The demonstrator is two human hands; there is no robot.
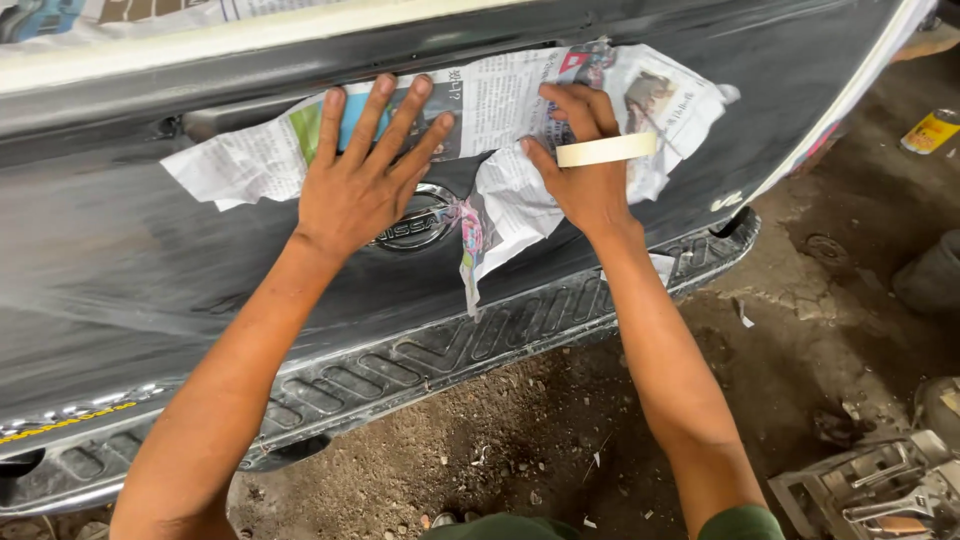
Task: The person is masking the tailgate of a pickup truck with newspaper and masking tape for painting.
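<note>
Dirt floor [520,420], step bumper [450,345] beneath newspaper-draped tailgate [150,260]; yellow can [930,131] aside.

Left hand [362,185] pressing flat with fingers spread on crumpled newspaper [500,120] lying against a dark car tailgate [150,260], right hand [585,165] wearing a masking tape roll [606,150] while pinching the paper, bumper step [450,345] running below, dirt floor [560,440] showing underneath

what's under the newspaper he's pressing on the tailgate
The newspaper lies on the dark tailgate. A handle end pokes out left and the round emblem shows below; the rest underneath is hidden.
</note>
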